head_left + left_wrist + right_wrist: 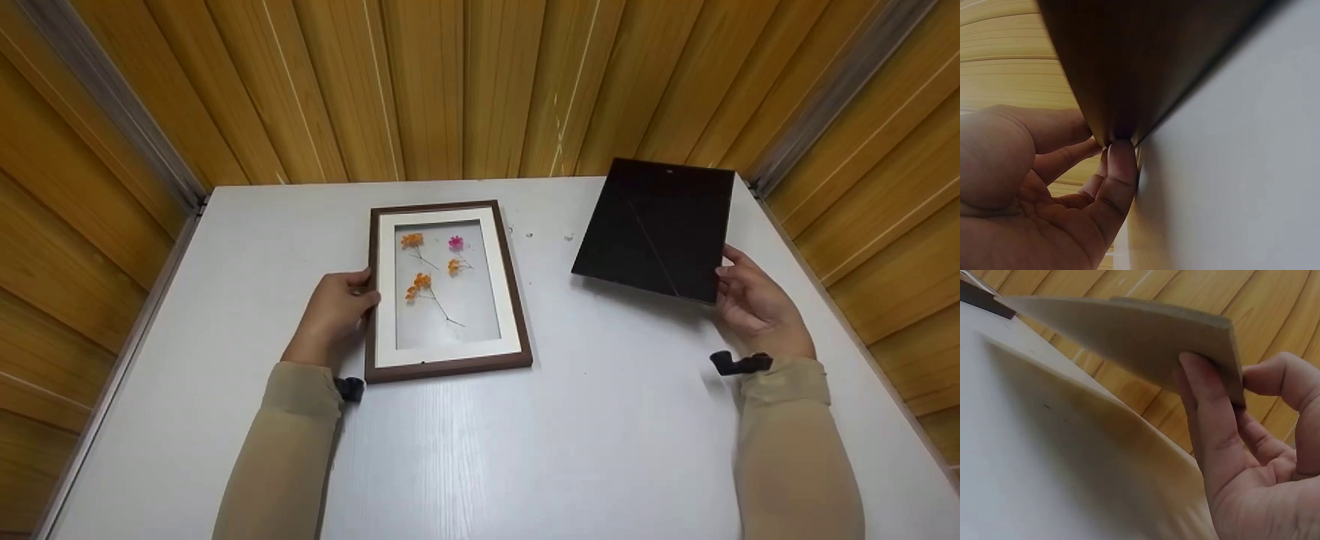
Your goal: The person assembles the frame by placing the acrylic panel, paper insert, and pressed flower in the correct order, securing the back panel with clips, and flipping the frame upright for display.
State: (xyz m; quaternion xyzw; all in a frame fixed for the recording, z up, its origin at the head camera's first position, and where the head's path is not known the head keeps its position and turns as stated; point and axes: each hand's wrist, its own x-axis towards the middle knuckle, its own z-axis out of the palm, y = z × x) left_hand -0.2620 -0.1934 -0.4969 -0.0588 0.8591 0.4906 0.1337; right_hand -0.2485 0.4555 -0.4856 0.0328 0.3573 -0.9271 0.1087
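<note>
A brown picture frame (525, 322) with a white mat lies near the middle of the table. Inside its clear window are small orange and pink pressed flowers (421, 281) on thin stems. My left hand (335, 311) holds the frame's left edge, thumb on the face side; the left wrist view shows its fingers against the frame's dark side (1123, 67). At the right, my right hand (757, 304) pinches a black backing board (660, 232) by its lower right edge. The board is tilted and raised off the table, its grey-brown underside (1140, 337) showing in the right wrist view.
A white table (585, 450) carries the frame. Yellow wood-plank walls (495, 90) stand behind it and on both sides. A few tiny specks (568, 238) dot the surface between frame and board. A small black device (741, 363) is strapped at each wrist.
</note>
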